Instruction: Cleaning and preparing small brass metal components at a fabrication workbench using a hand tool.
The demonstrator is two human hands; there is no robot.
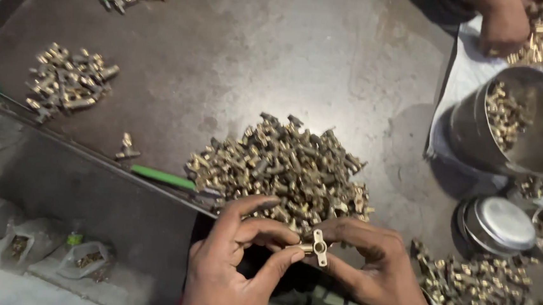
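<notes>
Grey worktop point(329, 61), both hands pinching one brass fitting point(318, 246), steel bucket point(470, 131) (part-filled with fittings), lidded tin point(499, 226)

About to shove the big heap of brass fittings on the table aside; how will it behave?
The heap of brass fittings looks loose, so it would likely spread rather than slide whole. Solid metal, probably heavy for its size. Their irregular shapes should snag more than roll.

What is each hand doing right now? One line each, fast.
Left hand: closed, pinching a small brass fitting between thumb and fingers.
Right hand: closed on the same brass fitting from the other side.
</notes>
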